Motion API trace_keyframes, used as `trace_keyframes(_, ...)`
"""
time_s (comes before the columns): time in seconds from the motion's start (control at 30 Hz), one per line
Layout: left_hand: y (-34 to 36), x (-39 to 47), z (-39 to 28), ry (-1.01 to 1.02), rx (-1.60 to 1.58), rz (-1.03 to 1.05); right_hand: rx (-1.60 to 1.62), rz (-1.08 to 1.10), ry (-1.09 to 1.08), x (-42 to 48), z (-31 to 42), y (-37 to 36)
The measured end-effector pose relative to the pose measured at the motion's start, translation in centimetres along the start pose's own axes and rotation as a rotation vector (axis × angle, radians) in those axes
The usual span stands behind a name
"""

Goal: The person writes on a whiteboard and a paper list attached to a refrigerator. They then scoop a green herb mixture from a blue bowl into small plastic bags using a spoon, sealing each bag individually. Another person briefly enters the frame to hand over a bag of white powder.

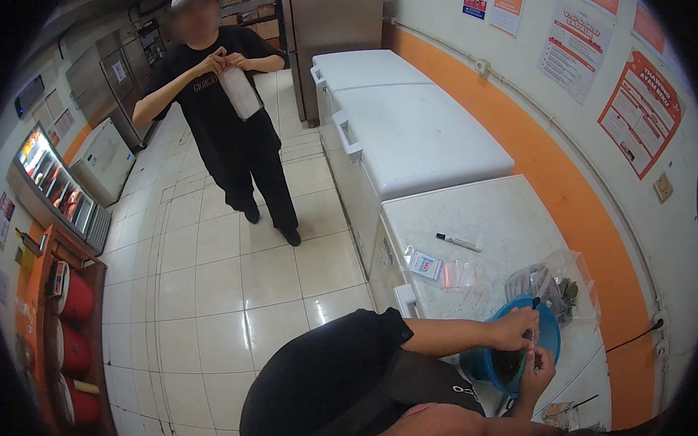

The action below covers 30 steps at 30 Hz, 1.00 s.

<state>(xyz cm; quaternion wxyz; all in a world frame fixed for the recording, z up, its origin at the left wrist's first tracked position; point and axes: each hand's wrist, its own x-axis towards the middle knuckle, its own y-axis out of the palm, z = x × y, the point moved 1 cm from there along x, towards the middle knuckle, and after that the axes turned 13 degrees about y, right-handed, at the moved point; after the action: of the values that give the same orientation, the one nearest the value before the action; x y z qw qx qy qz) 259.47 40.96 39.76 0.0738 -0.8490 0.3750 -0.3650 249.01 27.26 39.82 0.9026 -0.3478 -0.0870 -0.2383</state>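
Both my hands meet above a blue plastic tub (552,326) that holds dark green matter (507,363). Fingers of my left hand (513,329) are closed around a slim item whose black end (536,302) pokes out past the knuckles; the rest of it is hidden. My right hand (539,368) pinches a thin, pale strip, seemingly clear plastic, against the left fingertips. Just beyond the tub lies a clear plastic bag (553,288) with dark leafy material in it. A pack of small zip bags (459,275) and a black-capped marker (458,242) rest on the white freezer lid (489,212).
A co-worker (227,106) stands on the tiled floor (217,282), holding a white bag or packet (241,94). White chest freezers (415,127) line the postered wall (529,52). A plastic packet (562,414) lies at lower right. Red containers (74,350) fill an orange shelf (35,325) at left.
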Motion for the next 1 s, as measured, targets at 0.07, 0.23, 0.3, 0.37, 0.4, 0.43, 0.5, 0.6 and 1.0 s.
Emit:
trace_keyframes(0.07,0.12,-0.03,0.0,0.01,0.007,-0.013,-0.003,-0.007,-0.011,-0.05,-0.19,0.04)
trace_keyframes(0.23,-0.25,0.05,-0.4,-0.005,0.005,0.033,-0.003,-0.002,-0.005,-0.09,0.27,0.05)
trace_keyframes(0.3,-0.21,0.06,-0.3,0.006,0.011,0.031,0.002,-0.005,-0.015,-0.08,-0.1,0.08)
trace_keyframes(0.37,-0.13,0.11,-0.16,0.017,0.012,0.027,0.005,-0.006,-0.024,-0.06,-0.19,0.08)
trace_keyframes(0.4,-0.13,0.09,-0.17,0.015,0.012,0.022,0.004,-0.006,-0.028,-0.04,-0.09,0.08)
trace_keyframes(0.43,-0.14,0.05,-0.2,0.013,0.012,0.017,0.004,-0.006,-0.033,-0.02,0.05,0.09)
trace_keyframes(0.5,-0.07,0.07,-0.17,0.012,0.008,0.019,0.014,0.0,-0.014,-0.09,0.54,0.03)
trace_keyframes(0.6,-0.07,0.1,-0.17,0.011,0.002,0.033,0.035,0.0,-0.008,-0.11,0.41,0.1)
trace_keyframes(1.0,-0.14,0.1,-0.23,0.008,0.001,0.03,-0.013,0.049,0.073,-0.11,0.65,-0.2)
